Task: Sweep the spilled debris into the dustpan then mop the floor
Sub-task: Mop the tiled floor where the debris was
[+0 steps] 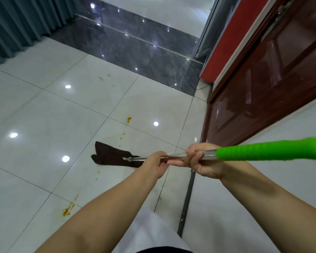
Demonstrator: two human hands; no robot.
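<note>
Gripping the mop (208,155) with both hands, the person holds it low over the white tiled floor (44,125). The left hand (156,164) is curled round the metal shaft nearer the mop head, and the right hand (202,161) is clenched round the same shaft just behind it, right at the start of the green grip (270,149). The two hands almost touch. The mop's long axis runs nearly level across the view, from the green grip's rounded end at the right edge down and leftward to the dark brown mop cloth (111,155), so the working end points to the left and away from the person. The cloth lies flat on the tiles, partly folded. Orange-yellow stains (128,119) dot the floor beyond the cloth, and a larger smear (67,210) lies nearer the person, to the left of the forearms. A glossy brown wooden door (274,79) stands on the right, a grey-green curtain (20,24) hangs at top left, and a band of dark polished stone (135,42) crosses the floor between them.
</note>
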